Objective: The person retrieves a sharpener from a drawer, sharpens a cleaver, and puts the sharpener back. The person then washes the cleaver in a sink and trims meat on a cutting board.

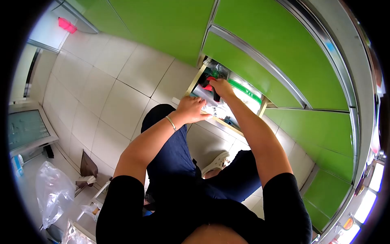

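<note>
A pulled-out drawer [195,79] stands low in the green cabinet, filled with mixed items. My right hand [222,88] reaches into it, fingers closed around a red and black object [216,96] whose exact kind I cannot make out. At the drawer's near left corner is my left hand [190,110], thumb and fingers apart, with nothing visible in it. Under and beside the hands lie clear plastic packaging [217,70], a green-edged white packet [245,92] and a white bag with dark print [214,110].
Green cabinet fronts [264,36] with metal trim rise beyond the drawer. Pale floor tiles [118,97] spread to the left. My clog [217,162] is below the drawer. A clear plastic bag [53,191] and a dustpan-like brown piece [88,166] lie at lower left.
</note>
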The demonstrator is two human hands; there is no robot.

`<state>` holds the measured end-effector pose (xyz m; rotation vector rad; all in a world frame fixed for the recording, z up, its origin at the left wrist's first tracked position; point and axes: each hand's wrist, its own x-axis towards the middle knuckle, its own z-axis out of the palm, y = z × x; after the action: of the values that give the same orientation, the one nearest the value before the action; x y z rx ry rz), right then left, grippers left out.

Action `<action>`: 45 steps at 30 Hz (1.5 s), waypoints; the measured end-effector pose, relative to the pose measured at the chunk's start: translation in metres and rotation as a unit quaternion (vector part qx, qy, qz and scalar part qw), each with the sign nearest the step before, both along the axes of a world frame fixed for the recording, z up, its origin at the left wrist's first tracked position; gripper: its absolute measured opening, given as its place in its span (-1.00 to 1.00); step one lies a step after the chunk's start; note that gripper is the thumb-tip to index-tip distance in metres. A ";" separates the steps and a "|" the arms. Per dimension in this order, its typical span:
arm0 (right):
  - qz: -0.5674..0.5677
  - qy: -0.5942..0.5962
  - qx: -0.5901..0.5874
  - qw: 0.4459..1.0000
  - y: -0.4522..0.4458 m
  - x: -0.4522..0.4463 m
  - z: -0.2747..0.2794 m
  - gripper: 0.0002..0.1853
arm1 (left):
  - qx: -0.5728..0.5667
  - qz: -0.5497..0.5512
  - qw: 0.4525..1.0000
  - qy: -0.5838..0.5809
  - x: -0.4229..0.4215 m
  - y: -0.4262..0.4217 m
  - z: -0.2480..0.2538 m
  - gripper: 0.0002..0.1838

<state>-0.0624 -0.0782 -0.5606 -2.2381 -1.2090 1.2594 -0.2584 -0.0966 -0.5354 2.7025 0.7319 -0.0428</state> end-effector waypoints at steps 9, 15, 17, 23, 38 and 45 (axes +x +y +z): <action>-0.300 0.282 0.082 0.907 -0.002 0.009 0.028 -0.75 | -0.076 -0.108 0.990 -0.043 0.031 0.038 -0.069 -0.45; -0.268 0.234 0.083 0.931 -0.001 0.010 0.018 -0.75 | -0.088 -0.048 0.989 0.112 0.060 0.042 -0.043 -0.11; -0.221 0.201 0.091 0.950 -0.004 0.004 0.018 -0.75 | -0.059 -0.081 0.985 0.141 0.060 0.042 -0.041 -0.02; -0.130 0.145 0.014 0.981 -0.001 -0.006 0.006 -0.75 | -0.166 -0.062 0.956 0.232 0.059 0.039 -0.035 -0.04; -0.349 0.417 -0.061 0.837 0.005 0.028 0.044 -0.71 | -0.244 -0.051 0.944 0.219 0.056 0.031 -0.027 -0.13; -0.515 0.549 0.013 0.658 0.003 -0.006 0.045 -0.73 | -0.244 -0.005 0.957 0.154 0.050 0.025 -0.023 -0.13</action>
<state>-0.0685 -0.0748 -0.5157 -1.1441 0.4722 1.4890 -0.2080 -0.0716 -0.5580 2.2434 0.6834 -0.5812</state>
